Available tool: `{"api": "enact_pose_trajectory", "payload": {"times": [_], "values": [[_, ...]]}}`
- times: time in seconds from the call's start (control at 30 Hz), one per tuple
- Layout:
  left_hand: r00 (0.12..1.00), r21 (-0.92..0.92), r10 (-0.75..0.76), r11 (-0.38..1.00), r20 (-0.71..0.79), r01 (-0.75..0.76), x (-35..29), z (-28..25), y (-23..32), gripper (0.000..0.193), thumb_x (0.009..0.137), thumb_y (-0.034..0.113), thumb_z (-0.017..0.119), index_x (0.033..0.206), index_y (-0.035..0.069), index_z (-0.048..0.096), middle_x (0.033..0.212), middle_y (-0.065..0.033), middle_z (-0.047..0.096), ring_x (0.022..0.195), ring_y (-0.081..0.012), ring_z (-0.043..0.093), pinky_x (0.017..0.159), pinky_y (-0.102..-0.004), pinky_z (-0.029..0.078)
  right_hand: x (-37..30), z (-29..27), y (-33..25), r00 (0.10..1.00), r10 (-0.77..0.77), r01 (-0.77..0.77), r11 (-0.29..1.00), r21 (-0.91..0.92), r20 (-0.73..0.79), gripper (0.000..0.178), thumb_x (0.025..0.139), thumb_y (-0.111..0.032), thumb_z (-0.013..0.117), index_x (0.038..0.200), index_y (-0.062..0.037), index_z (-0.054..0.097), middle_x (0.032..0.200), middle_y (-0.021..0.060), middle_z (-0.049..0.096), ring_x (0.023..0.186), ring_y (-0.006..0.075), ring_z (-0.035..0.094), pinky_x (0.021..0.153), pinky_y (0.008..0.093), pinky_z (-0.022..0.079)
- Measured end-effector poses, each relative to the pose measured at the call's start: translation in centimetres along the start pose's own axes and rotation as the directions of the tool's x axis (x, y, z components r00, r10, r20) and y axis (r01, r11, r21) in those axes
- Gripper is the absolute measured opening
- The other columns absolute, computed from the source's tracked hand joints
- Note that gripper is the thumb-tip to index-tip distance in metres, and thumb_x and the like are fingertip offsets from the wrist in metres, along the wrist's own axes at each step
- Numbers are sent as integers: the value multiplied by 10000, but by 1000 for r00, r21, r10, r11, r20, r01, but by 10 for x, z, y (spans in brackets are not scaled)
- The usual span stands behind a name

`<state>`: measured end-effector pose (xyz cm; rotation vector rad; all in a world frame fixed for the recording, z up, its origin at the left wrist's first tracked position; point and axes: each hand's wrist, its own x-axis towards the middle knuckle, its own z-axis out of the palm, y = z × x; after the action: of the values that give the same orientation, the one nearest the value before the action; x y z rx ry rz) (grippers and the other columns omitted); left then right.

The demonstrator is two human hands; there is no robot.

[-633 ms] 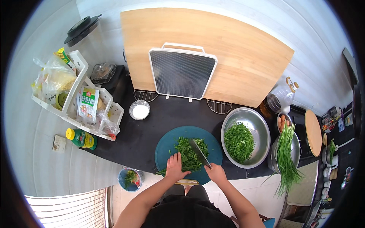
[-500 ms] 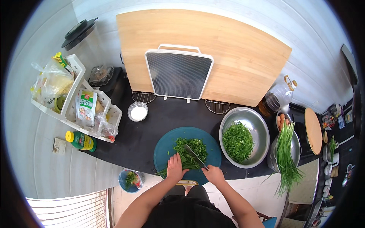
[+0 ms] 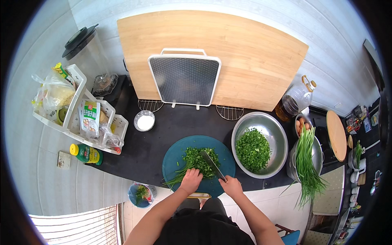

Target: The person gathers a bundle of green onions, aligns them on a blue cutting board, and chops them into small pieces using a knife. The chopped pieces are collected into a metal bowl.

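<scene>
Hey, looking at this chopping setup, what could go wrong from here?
The left hand presses the greens right beside the knife that the right hand holds, so its fingers might get nicked. The round cutting board sits at the counter's front edge and could slip. The long chives overhang their pot and may slide off.

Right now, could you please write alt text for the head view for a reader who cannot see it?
Seen from above, a person's left hand steadies green chives on a round teal cutting board while the right hand chops them with a knife. A steel bowl of chopped greens sits to the right on the black counter.
</scene>
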<state>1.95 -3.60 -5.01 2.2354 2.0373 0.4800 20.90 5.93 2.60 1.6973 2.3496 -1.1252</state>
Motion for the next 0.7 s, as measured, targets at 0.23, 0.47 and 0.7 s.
{"api": "enact_pose_trajectory", "payload": {"times": [0.23,0.47,0.7], "values": [[975,-93,-208,975,-85,200,-10,-1,-2,462,700,180,695,1097,13,527,1146,-158,478,1092,-320,449,944,-442,344,1,13,5,999,-43,43,998,-39,1,355,843,-379,586,764,-32,598,705,202,627,742,414,608,675,482,485],[909,-100,-416,904,17,416,-9,-3,-9,773,683,267,757,1285,-52,393,1282,-179,429,1157,-340,417,1024,-442,313,8,38,-9,995,-94,96,993,-62,44,346,866,-350,553,775,-19,591,723,220,628,744,423,610,680,498,487],[893,-90,-450,889,0,448,-5,11,-9,723,716,226,734,1295,-48,398,1258,-170,445,1140,-326,436,979,-390,379,22,28,1,999,-26,23,997,-78,-41,332,877,-316,532,793,-5,610,751,236,641,738,418,628,696,491,509]]}}
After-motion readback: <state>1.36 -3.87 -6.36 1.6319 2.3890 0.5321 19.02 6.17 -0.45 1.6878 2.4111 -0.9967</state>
